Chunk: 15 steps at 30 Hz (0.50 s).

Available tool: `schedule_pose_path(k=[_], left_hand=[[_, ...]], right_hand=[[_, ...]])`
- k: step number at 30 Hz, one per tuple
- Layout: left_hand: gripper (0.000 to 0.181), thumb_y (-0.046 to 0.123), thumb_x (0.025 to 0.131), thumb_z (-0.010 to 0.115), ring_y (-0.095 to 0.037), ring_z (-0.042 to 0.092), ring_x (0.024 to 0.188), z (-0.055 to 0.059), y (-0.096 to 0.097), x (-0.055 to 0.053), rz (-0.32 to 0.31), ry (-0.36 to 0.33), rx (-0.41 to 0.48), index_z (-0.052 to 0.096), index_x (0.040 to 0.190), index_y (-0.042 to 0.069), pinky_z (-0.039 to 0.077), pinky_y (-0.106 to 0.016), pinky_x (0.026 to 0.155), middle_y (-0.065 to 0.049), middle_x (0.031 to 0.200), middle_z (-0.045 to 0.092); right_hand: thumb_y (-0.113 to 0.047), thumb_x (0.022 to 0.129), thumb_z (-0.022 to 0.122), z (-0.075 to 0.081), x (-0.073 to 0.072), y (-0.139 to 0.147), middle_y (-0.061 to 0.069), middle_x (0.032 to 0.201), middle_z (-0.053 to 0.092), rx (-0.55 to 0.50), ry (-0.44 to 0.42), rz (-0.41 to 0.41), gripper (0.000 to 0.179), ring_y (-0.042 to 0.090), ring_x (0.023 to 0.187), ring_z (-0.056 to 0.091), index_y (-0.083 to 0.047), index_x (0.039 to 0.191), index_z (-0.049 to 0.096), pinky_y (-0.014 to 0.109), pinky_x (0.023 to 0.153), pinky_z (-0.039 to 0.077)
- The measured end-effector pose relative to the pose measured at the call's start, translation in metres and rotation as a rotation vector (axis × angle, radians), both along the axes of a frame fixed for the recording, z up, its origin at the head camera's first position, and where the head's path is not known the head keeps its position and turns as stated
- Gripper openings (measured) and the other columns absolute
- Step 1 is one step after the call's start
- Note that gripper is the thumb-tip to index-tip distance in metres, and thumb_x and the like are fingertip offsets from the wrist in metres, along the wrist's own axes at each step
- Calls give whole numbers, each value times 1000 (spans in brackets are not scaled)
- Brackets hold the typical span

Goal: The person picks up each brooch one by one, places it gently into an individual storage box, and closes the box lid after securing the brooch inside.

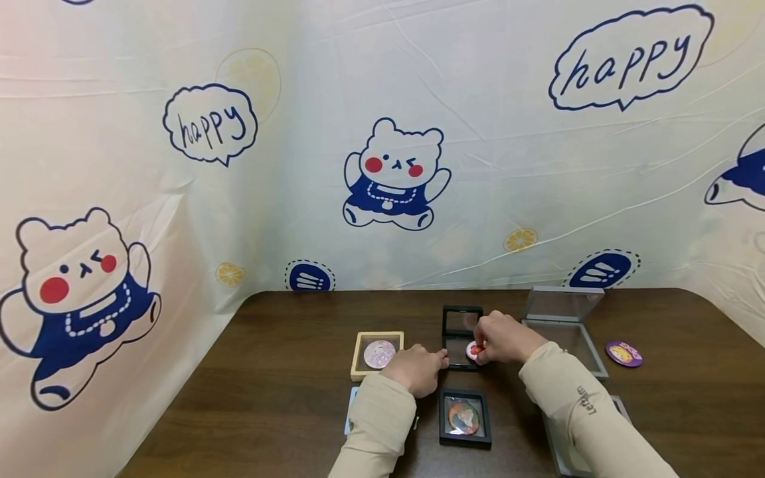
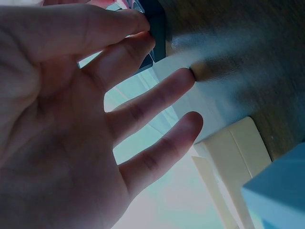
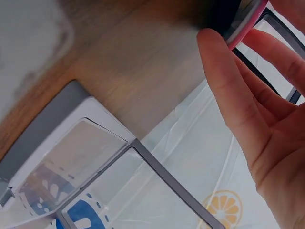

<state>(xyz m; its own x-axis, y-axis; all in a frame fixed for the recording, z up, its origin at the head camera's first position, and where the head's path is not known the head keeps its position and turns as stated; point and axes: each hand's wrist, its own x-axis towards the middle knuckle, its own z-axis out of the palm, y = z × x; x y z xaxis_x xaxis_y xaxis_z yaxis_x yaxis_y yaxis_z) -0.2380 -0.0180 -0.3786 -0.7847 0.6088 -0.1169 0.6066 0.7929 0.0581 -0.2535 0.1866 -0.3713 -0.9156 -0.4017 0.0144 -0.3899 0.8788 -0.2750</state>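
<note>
A round badge (image 1: 475, 350) with a pink rim and red print is pinched by my right hand (image 1: 508, 337). It is held at the right side of an opened black display frame (image 1: 463, 368), whose lid stands up at the back. In the right wrist view the badge's pink edge (image 3: 248, 28) shows between thumb and fingers. My left hand (image 1: 416, 370) pinches the frame's left edge with thumb and index finger. The left wrist view shows its other fingers (image 2: 159, 157) stretched out, away from the black frame (image 2: 159, 28).
Left stands a cream frame (image 1: 356, 362) holding a pale badge. A shut black frame (image 1: 443, 425) with a badge lies in front. An opened grey frame (image 1: 594, 352), a purple badge (image 1: 623, 354) and another grey frame (image 1: 558, 451) are on the right. A blue item (image 1: 351, 405) is partly hidden.
</note>
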Motion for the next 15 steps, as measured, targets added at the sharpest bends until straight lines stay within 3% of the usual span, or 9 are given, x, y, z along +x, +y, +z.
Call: schedule_pose_path(k=[15], left_hand=[[42,16,98,62,-18,67,105,2,2,2,7,0,-1,64,140,18,54,-32,71,-8,115,73]], right_hand=[[-11,76,88,-3,1,-8,-3,68,57,47,70,54,21,11,59,50,-8,72,68,28,57,47]])
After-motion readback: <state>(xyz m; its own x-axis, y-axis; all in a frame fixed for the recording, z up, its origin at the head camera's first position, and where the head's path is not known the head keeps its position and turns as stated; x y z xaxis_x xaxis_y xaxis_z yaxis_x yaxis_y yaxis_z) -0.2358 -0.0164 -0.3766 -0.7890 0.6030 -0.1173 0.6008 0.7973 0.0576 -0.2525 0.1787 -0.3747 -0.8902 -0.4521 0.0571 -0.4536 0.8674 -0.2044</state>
